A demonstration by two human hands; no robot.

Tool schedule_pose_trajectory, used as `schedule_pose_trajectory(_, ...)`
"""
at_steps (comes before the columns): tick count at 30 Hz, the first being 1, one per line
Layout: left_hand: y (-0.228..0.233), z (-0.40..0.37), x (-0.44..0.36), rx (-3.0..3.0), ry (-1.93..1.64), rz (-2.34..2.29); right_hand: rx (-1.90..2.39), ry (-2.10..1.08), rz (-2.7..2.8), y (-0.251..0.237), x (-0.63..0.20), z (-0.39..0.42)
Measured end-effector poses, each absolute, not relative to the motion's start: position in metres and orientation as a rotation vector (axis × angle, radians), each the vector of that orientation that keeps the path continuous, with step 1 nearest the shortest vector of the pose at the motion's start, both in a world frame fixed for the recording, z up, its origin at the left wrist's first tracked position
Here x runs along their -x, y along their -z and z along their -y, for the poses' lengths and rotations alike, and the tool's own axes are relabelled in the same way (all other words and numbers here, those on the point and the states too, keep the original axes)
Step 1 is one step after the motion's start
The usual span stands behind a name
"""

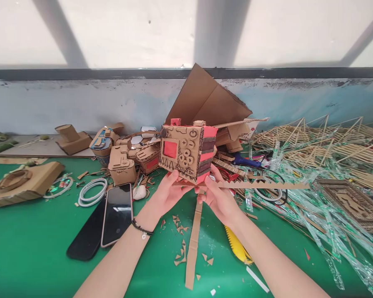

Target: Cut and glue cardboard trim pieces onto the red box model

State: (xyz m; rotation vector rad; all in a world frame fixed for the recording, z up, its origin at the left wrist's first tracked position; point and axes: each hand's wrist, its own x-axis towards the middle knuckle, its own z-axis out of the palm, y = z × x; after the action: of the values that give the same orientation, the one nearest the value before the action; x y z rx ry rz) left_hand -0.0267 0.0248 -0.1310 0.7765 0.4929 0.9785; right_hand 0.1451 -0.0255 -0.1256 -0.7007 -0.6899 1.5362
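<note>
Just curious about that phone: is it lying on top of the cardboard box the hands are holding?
No, the phone lies flat on the green table, left of the raised cardboard box.

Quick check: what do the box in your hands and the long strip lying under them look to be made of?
The box looks like corrugated cardboard, matte brown: layered edges show along its right side, with red-painted or papered panels and cut-out buttons. Both the left hand and right hand hold it up. The strip looks like the same plain brown cardboard, unpainted.

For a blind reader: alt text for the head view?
Both hands, left and right, hold up a cardboard box with red panels over a green table strewn with scraps, a phone and sticks.
</note>
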Motion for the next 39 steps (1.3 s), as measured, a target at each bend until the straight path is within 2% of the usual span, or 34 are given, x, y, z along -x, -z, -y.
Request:
schedule_pose_trajectory(19, 0.13, -0.021, 0.022, -0.736, -1.039, -0.442, 0.788, -1.478, 0.731, 0.141, -0.14, 0.022)
schedule_pose_trajectory(31, 0.126, -0.022, 0.041, -0.647, -0.927, -0.361, 0.555, -1.617, 0.9, 0.149, -0.161, 0.013)
schedule_pose_trajectory(39, 0.136, -0.017, 0.029, -0.615, -0.917, -0.3, 0.626, -1.54, 0.841, 0.149, -0.156, 0.013)
